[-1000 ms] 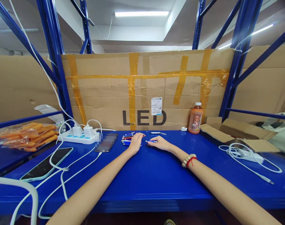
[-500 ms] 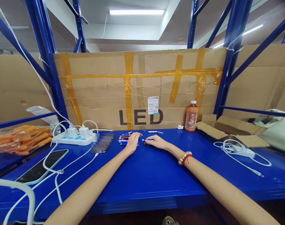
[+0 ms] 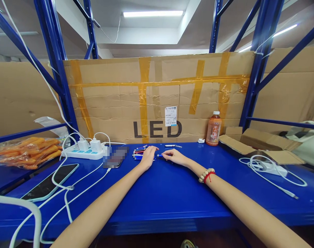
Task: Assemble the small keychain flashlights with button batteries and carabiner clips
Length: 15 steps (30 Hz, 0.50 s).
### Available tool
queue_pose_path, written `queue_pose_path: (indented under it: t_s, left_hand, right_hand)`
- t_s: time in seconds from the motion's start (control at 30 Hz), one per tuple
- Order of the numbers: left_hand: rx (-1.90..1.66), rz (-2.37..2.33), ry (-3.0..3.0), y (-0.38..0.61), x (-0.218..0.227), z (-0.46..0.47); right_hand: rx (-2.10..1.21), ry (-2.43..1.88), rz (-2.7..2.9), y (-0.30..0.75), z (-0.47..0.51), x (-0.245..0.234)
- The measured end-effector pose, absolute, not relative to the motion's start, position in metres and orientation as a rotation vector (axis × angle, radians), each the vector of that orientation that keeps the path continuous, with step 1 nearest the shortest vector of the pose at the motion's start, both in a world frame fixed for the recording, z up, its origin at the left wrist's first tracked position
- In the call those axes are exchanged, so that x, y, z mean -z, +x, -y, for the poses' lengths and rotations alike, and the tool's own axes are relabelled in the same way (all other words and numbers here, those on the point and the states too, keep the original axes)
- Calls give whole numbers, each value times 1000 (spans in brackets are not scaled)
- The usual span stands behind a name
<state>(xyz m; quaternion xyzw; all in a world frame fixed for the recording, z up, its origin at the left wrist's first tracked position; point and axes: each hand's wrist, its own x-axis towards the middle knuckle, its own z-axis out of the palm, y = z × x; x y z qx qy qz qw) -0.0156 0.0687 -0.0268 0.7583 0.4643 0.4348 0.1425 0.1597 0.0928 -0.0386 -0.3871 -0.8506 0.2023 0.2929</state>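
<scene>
Several pens (image 3: 138, 157) in blue, red and silver lie in a bunch on the blue shelf top. My left hand (image 3: 148, 157) rests over their right ends with its fingers stretched forward, hiding part of the bunch. Just to the right, my right hand (image 3: 176, 157) pinches a blue pen (image 3: 160, 155) between thumb and fingers. That pen's tip end points left, towards my left hand, and the rest is covered by my fingers. Beyond my right hand a silver pen (image 3: 170, 145) lies by itself.
A cardboard sheet (image 3: 115, 103) closes off the back. Left are a power strip (image 3: 87, 153), phones (image 3: 53, 182) and white cables (image 3: 66, 203). Right are a juice bottle (image 3: 213, 130), an open carton (image 3: 265, 144) and a coiled cable (image 3: 272, 170). Blue posts (image 3: 262, 58) flank the shelf.
The pen in my right hand now shows a blue end where a whitish one showed before. My left hand stays over the bunch. The whole view has shifted slightly.
</scene>
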Motion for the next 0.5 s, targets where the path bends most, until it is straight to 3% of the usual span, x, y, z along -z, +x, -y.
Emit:
queue_pose_path:
  t_s: [0.5]
  left_hand:
    - [-779,-1714,2835,-3,18,-37]
  right_hand:
    - [90,-1440,2149,195,-100,34]
